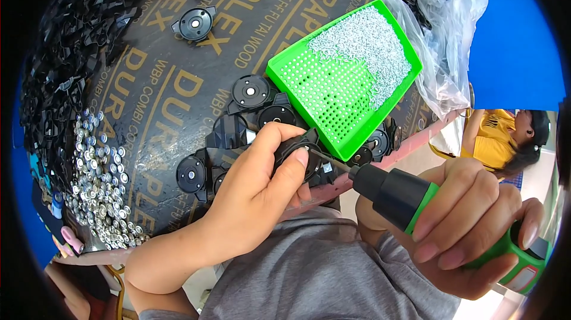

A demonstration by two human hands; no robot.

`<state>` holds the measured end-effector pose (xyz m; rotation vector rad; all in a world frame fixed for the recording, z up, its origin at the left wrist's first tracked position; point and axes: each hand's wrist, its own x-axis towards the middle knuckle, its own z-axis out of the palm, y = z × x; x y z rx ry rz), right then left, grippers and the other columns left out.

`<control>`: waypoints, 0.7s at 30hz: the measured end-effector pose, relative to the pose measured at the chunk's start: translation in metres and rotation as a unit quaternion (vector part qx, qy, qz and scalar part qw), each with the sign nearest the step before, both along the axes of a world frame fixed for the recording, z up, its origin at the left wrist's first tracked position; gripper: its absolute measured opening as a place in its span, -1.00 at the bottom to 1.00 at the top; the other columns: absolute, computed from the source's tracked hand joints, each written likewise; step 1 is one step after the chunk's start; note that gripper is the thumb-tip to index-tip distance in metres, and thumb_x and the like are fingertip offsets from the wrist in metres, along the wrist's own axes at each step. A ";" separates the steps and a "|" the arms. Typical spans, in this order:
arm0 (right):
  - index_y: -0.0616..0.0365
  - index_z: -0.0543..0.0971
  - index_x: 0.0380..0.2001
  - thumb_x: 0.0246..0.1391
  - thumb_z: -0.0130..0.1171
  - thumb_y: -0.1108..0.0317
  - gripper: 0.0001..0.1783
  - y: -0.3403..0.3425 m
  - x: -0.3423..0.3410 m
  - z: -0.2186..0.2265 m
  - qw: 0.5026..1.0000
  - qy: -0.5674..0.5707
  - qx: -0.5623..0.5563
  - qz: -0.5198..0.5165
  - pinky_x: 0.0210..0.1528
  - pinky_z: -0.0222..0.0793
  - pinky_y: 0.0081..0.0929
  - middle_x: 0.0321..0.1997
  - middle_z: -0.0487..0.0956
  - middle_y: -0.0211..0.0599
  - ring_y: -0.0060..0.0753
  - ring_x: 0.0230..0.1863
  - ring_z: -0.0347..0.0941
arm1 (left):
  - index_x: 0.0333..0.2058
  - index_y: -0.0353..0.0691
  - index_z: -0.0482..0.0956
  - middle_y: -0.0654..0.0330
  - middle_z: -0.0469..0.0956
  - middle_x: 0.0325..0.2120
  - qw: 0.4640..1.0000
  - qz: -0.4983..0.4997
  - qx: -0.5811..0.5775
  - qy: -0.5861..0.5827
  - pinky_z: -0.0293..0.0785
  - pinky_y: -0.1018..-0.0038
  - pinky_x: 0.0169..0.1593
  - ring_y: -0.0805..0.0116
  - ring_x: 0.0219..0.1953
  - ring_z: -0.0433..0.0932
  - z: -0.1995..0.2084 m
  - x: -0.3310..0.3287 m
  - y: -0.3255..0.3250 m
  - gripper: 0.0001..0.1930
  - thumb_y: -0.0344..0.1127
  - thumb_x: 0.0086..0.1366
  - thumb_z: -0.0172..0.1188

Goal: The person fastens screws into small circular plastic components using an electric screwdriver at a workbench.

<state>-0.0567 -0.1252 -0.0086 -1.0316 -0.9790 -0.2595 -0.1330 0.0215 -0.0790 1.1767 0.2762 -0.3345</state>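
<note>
My left hand (253, 192) is closed around a round black plastic part (313, 140) near the table's front edge, the thumb and fingers covering much of it. In my right hand (470, 219) is a green and black electric screwdriver (389, 192), pointing left. Its thin bit reaches to the held part by my left thumb; whether a screw sits at the tip is too small to tell. Just beyond my left hand, several similar black round parts (250, 91) lie on the table. A green perforated tray (297, 103) holds many small silvery screws (360, 37).
A dark printed board (172, 88) forms the tabletop. Black plastic pieces (77, 52) are heaped along the left and back, with small round metal pieces (101, 189) at the left front. A clear plastic bag (449, 40) lies back right. Another person in yellow (496, 135) is at the right.
</note>
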 end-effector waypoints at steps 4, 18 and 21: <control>0.27 0.30 -0.19 0.16 0.01 0.30 -0.73 0.002 0.003 -0.001 1.000 -0.003 -0.008 0.008 -0.67 0.35 -0.67 -0.64 0.41 -0.38 -0.56 -0.72 0.34 | -0.05 -0.33 0.29 0.24 0.47 -0.57 1.000 0.024 -0.008 -0.003 0.39 0.58 -0.41 0.55 -0.51 0.45 -0.001 -0.001 -0.003 -0.76 -0.29 0.43 -0.10; 0.16 0.24 -0.08 0.28 -0.06 0.16 -0.68 0.004 0.021 -0.005 0.970 -0.094 -0.063 0.215 -0.58 0.47 -0.48 -0.48 0.40 -0.24 -0.35 -0.56 0.42 | -0.03 -0.33 0.24 0.25 0.47 -0.43 0.999 0.022 0.041 -0.012 0.36 0.66 -0.38 0.63 -0.46 0.40 0.007 -0.007 -0.006 -0.78 -0.44 0.39 -0.07; 0.14 0.20 0.02 0.30 -0.13 0.09 -0.60 0.002 0.023 -0.005 0.966 -0.111 -0.072 0.222 -0.58 0.50 -0.50 -0.51 0.36 -0.30 -0.40 -0.56 0.41 | -0.02 -0.32 0.24 0.25 0.47 -0.42 0.998 0.001 0.059 -0.016 0.38 0.67 -0.37 0.64 -0.45 0.40 0.007 -0.007 -0.006 -0.78 -0.43 0.40 -0.08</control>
